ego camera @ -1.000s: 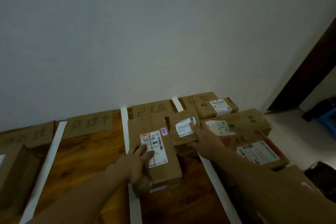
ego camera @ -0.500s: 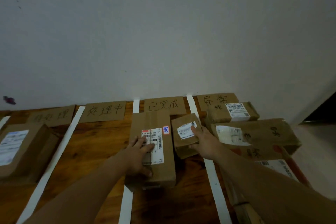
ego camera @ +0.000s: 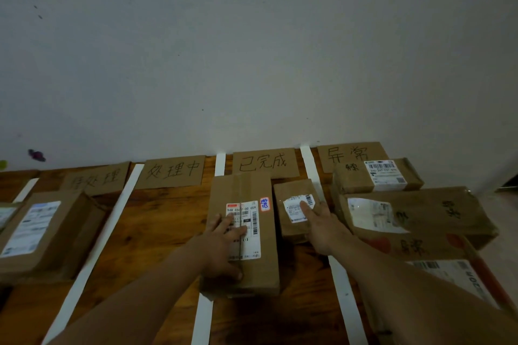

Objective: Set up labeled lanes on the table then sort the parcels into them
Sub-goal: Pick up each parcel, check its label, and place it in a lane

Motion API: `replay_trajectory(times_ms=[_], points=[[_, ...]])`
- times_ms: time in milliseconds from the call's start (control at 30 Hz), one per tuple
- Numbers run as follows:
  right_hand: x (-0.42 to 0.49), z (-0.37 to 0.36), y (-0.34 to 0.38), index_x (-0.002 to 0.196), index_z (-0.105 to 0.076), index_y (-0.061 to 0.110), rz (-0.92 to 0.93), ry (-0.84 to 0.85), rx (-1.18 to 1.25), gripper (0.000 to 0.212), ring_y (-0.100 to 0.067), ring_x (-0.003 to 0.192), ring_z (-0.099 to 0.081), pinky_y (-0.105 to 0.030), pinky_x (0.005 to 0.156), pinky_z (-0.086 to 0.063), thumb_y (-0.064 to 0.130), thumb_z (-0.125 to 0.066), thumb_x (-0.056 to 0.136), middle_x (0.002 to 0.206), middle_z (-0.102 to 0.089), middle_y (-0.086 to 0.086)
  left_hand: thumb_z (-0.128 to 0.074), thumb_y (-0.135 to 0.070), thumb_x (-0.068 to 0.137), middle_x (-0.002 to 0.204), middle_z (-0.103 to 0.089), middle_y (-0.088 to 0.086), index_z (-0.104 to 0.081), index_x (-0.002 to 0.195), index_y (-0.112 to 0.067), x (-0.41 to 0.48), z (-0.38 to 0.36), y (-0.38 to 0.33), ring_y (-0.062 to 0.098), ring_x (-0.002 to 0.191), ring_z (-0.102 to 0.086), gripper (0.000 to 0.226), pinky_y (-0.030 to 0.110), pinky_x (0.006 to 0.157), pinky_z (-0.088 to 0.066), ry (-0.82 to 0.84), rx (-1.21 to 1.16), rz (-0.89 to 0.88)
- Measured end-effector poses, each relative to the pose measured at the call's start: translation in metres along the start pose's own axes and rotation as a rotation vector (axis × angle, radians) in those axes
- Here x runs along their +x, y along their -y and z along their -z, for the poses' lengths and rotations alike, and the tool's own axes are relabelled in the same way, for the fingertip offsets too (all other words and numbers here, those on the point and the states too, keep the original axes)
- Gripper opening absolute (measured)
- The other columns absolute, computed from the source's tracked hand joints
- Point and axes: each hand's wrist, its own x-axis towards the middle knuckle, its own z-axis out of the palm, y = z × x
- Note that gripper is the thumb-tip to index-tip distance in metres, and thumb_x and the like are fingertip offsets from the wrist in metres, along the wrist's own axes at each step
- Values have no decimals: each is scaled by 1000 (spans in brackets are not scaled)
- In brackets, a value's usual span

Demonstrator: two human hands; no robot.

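While both bare forearms reach in from the near edge, the brown wooden table [ego camera: 157, 232] shows white tape strips [ego camera: 345, 302] running away toward the wall and cutting it into lanes. Left hand [ego camera: 224, 244] lies flat on the long brown cardboard parcel [ego camera: 266, 246], fingers straight and spread over its white barcode label [ego camera: 253, 217], thumb down near the parcel's near end, no grip. This parcel lies lengthwise in the third lane from the left, its left edge covering the tape strip there. Right hand [ego camera: 322, 224] rests on the small brown cardboard parcel [ego camera: 291, 190] just beside it in the same lane, fingers extended, index fingertip on the parcel's crumpled white label [ego camera: 293, 209], nothing clasped. The two parcels sit side by side, nearly touching. Right lane holds a pile: a near flat parcel with a large white label [ego camera: 454, 274], a wide brown wrapped parcel [ego camera: 437, 213] overlapping a flat one with red marks [ego camera: 414, 246], and a far brown box with a barcode sticker [ego camera: 350, 179]. Far-left lane holds a brown box with a pale printed label [ego camera: 39, 230]. At the far edge, flat cardboard signs with black handwritten characters head each lane: 待处理 [ego camera: 95, 179], 处理中 [ego camera: 172, 172], 已完成 [ego camera: 265, 162], 异常 [ego camera: 350, 154]. The long parcel's far end touches the 已完成 sign. Plain white wall [ego camera: 252, 50] behind, dim light
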Motion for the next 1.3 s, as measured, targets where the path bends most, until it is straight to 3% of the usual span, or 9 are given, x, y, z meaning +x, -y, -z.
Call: replay_trajectory(times_ms=[167,267,367,433,767,933,1067,1167,1300], points=[[0,18,8,150,12,38,-52,98,-7,98,-38,145,-4,-52,115,-17,19,-61,87,158,20,-13,-65,-58,76,158,15,-3,1,149,-39,-1,4,-3,30,143,21,101,59,114,-1,-20,29,3],[-4,36,25,153,-3,29,20,24,-14,90,-37,146,4,-51,116,-13,31,-62,86,160,8,-11,-60,-62,77,159,11,-4,-1,148,-42,-8,11,2,29,144,18,95,57,115,-3,-48,-8,3],[-12,51,59,142,-35,27,158,-95,-10,68,-35,142,-20,-51,112,-22,41,-64,82,153,-28,-10,-57,-63,79,159,10,-5,2,149,-39,-22,20,16,28,145,14,94,55,116,-6,-109,-89,48],[-20,58,86,136,-42,27,192,-119,-19,60,-31,134,-34,-48,109,-33,43,-63,83,148,-36,-9,-55,-66,78,158,12,-5,5,148,-40,-35,26,31,26,145,14,96,54,117,-5,-152,-127,82],[-75,61,275,152,-21,19,384,-131,-137,75,-32,142,-23,-44,112,-29,59,-43,93,157,-18,-11,-53,-63,83,159,8,2,2,151,-30,-178,6,202,28,146,7,93,46,117,-5,-347,-224,289],[-108,24,403,151,-26,18,479,-145,-174,73,-31,141,-25,-40,113,-28,59,-42,93,156,-23,-12,-52,-59,86,159,10,2,4,151,-30,-276,-43,315,28,146,11,91,46,119,-5,-389,-318,450],[-128,-9,498,150,-28,19,601,-110,-183,68,-28,138,-30,-35,109,-30,54,-44,94,154,-30,-9,-46,-76,76,160,5,3,2,151,-34,-343,-91,398,29,146,10,98,47,119,-4,-375,-391,573],[-134,-33,558,150,-28,21,622,-82,-218,71,-30,139,-29,-38,110,-29,58,-45,92,155,-26,-11,-51,-59,86,159,7,6,3,151,-31,-382,-112,440,30,146,8,88,43,118,-5,-380,-477,646],[-130,-55,631,150,-27,21,703,-41,-198,71,-29,136,-34,-37,108,-34,56,-46,92,154,-29,-10,-56,-53,86,160,5,2,-1,150,-35,-412,-123,497,30,146,7,86,46,117,-7,-450,-619,713]])
